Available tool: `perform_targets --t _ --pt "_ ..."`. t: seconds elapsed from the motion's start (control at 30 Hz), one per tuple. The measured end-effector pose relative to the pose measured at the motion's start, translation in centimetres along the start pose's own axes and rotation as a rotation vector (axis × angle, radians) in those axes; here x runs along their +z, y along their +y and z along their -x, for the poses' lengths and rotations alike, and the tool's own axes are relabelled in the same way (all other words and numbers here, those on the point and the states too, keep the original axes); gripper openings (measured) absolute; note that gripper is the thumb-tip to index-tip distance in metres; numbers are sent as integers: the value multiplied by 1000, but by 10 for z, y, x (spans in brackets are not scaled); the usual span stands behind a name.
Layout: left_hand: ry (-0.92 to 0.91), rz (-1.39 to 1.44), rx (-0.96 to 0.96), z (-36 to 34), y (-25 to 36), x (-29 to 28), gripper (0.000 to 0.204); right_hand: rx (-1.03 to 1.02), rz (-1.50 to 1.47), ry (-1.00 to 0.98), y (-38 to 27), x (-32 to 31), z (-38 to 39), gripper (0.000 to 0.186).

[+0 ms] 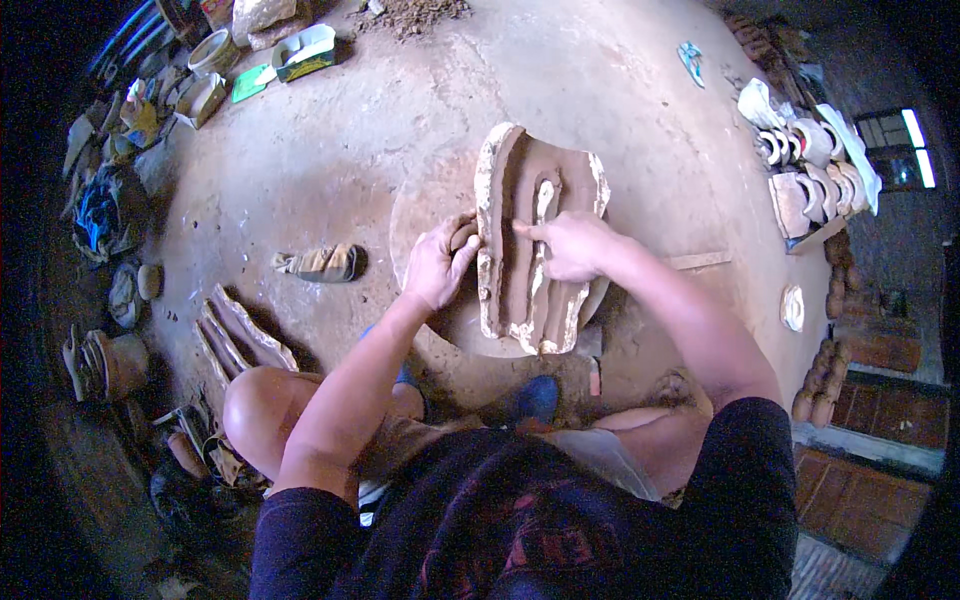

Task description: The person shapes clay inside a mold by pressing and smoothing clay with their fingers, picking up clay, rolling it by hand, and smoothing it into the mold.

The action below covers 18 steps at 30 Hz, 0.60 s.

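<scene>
Your left hand (pixel 437 268), fingers curled around a clay lump (pixel 462 237), braces the white-rimmed mould (pixel 522 275) lying on the round base (pixel 460 315), seemingly steadying it while your right hand (pixel 575 246), index outstretched, others folded, touches its clay-lined channel (pixel 514 195).

Open box (pixel 306 66) near round tub (pixel 213 65)

Trough-shaped piece (pixel 513 275): matt brown clay-like lining, rough chalky white rim. Left of it, bundle (pixel 322 263): wrinkled matt cloth, by the look. Right of it, flat strip (pixel 702 260): bare wood-like, matt. Far left of it, blue bag (pixel 97 212): crinkled, glossy plastic-like. Floor (pixel 330 170) around it: dusty, matt, concrete-like.
</scene>
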<state>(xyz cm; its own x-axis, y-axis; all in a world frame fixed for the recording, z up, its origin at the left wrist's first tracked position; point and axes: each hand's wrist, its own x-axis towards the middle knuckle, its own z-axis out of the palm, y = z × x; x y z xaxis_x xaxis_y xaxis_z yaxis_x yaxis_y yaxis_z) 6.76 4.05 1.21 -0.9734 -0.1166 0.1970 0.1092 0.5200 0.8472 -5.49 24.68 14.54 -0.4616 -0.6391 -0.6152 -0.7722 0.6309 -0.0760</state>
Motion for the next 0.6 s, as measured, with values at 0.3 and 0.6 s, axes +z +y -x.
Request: perform_targets --t 0.3,0.6 --pt "-15 24 -2 2 -1 1 39 -81 -171 -43 -17 19 13 80" --pt "21 5 -18 7 11 -1 34 -39 15 -6 -74 53 60 85"
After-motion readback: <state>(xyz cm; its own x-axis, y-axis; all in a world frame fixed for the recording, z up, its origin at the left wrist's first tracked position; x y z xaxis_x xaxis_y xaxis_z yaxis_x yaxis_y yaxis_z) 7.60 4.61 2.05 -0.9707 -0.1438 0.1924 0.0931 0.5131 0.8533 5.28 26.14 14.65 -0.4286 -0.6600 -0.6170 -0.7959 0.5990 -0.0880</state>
